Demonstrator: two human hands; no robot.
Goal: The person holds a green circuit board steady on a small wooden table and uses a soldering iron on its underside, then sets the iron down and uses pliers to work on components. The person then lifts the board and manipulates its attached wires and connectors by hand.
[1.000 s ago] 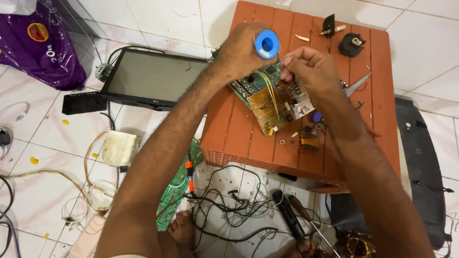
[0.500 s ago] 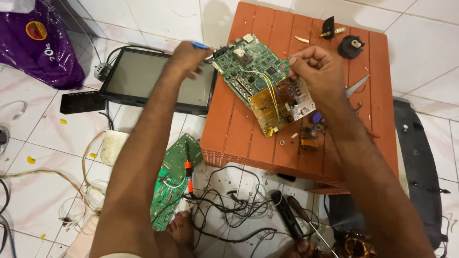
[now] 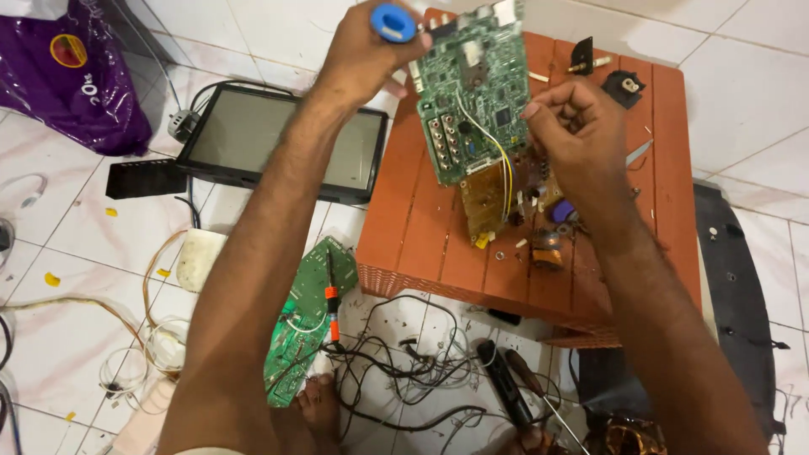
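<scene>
Green circuit boards number two: one lies on the floor tiles [image 3: 109,227] by the wires, the other green board [image 3: 476,88] is lifted over the orange table [image 3: 421,244], its long axis running up and down, tilted. His left hand [image 3: 362,59] grips its left edge and one blue spool [image 3: 393,22]. His right hand [image 3: 577,135], fingers pinched closed, touches the one brown board [image 3: 489,202] beneath.
</scene>
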